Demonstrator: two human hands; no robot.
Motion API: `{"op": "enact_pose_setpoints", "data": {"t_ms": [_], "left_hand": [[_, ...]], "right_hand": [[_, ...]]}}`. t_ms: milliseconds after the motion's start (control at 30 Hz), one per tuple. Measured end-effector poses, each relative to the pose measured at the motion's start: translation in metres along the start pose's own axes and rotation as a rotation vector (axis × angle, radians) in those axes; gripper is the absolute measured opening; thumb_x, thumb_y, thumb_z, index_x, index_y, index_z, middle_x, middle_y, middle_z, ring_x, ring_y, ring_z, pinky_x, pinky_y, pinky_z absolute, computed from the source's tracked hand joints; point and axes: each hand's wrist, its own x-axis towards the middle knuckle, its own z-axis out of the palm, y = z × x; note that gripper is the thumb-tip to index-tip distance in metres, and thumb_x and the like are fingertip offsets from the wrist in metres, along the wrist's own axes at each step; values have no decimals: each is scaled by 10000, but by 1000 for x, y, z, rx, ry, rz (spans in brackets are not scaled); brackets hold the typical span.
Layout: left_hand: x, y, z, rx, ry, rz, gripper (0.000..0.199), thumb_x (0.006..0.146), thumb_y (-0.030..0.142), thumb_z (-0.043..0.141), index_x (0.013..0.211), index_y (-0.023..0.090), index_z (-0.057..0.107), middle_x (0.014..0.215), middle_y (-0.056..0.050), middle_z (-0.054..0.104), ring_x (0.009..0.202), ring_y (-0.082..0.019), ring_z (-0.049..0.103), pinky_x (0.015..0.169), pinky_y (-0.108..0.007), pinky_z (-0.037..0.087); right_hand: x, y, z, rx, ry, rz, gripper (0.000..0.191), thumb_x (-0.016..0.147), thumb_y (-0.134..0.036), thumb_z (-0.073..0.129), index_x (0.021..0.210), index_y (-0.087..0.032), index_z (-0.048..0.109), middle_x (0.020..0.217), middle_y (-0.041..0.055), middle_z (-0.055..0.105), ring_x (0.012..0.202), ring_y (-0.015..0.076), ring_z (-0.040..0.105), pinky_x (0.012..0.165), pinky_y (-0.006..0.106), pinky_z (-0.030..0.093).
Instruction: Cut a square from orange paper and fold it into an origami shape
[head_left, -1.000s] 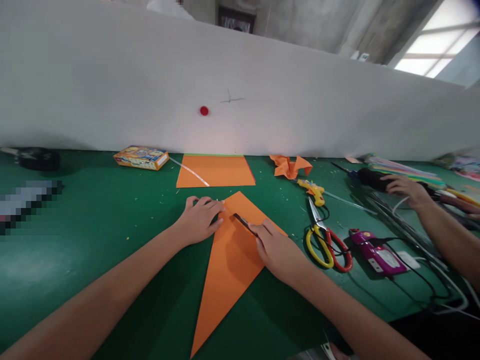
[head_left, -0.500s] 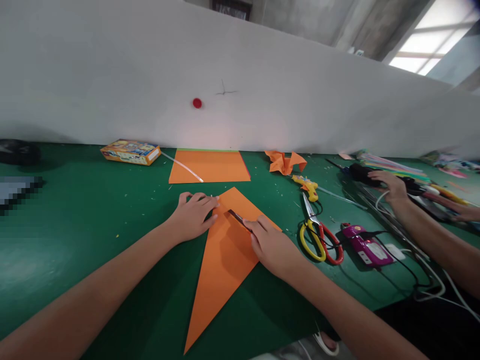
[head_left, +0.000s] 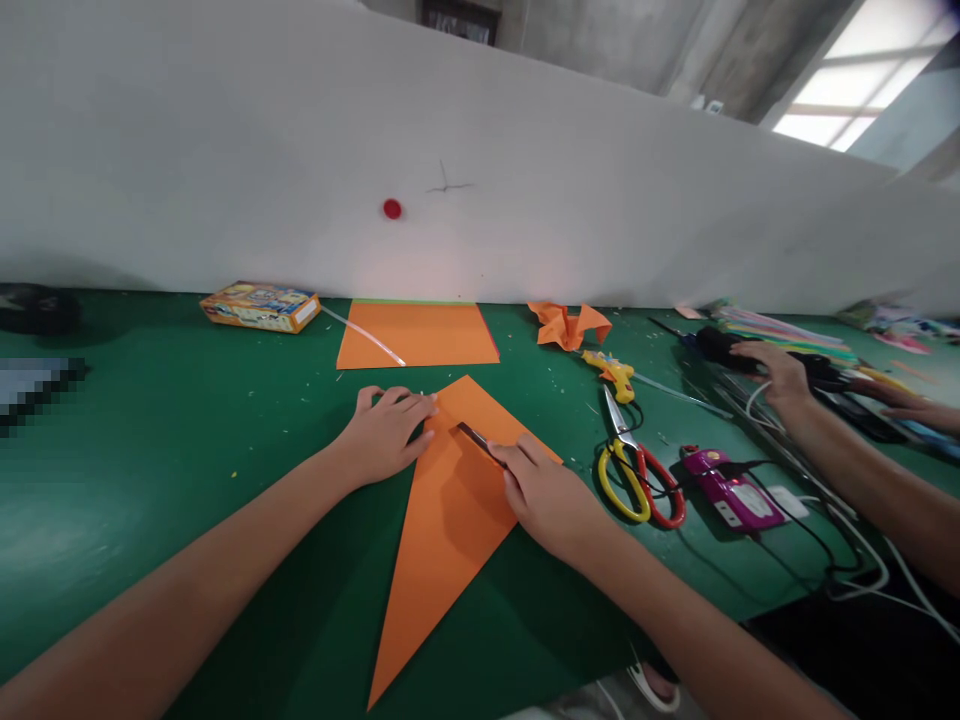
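Observation:
An orange sheet of paper (head_left: 450, 540), folded to a long point toward me, lies on the green table. My left hand (head_left: 386, 435) rests at its upper left edge, fingers slightly bent and apart, the fingertips touching the paper. Over the sheet's right part, my right hand (head_left: 544, 490) grips a thin dark tool (head_left: 477, 439), which looks like a blade or stick. Its tip points up and left onto the paper near the top corner. The part of the tool inside my fingers is hidden.
Scissors (head_left: 630, 465), a yellow glue gun (head_left: 611, 372) and a purple device (head_left: 739, 490) with cables are to the right. Behind are orange sheets (head_left: 420, 335), crumpled orange paper (head_left: 566, 325) and a box (head_left: 262, 305). Another person's hands (head_left: 780, 380) are at the far right.
My hands, the tool and the folded sheet look practically unchanged. At the far right, another person's hand has moved slightly to the left.

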Motion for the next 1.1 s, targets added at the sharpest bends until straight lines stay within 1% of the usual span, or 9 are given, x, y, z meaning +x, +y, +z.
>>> {"op": "enact_pose_setpoints", "data": {"t_ms": [200,433,500,667,833,1100], "left_hand": [[0,2,-3,-3,-5,-3,403,1026,389,378,1338,271,604,1437,-78,619,1322,-343,501,1075,-541,244],[-1,2,-3,-5,-4,-8,397,1024,388,384,1336,266,598,1445,-77,615,1324,-336,501,1063,-542,247],[-1,2,-3,-6,-4,-7,396,1024,386,386,1336,263,597,1444,-76,615,1318,-334,504,1060,-544,249],[0,3,-4,-12,-7,-9,390,1019,387,393,1324,275,609,1435,-72,620,1318,-343,502,1067,-536,251],[0,3,-4,-20,-9,-8,397,1018,389,389,1326,270,609,1432,-78,623,1322,-343,498,1074,-538,241],[0,3,-5,-26,-10,-7,394,1018,391,392,1331,262,595,1432,-79,623,1317,-336,499,1057,-541,251]], "right_hand": [[-1,1,0,-23,12,-17,402,1042,-181,384,1416,-191,533,1202,102,592,904,206,679,685,293,518],[-4,5,2,37,27,-23,397,1038,-182,379,1403,-191,533,1226,112,588,980,210,682,739,283,528],[-5,6,3,43,28,-24,398,1035,-186,384,1405,-190,530,1225,113,588,964,209,682,729,283,527],[-10,7,4,53,29,-17,395,1041,-207,372,1407,-203,522,1221,103,587,853,188,680,663,281,512],[-12,6,4,65,35,-37,396,1056,-218,348,1416,-191,511,1221,109,585,889,193,681,694,287,522],[-16,8,8,38,41,-41,408,1053,-212,335,1426,-196,500,1220,114,594,853,190,679,687,295,527]]}}
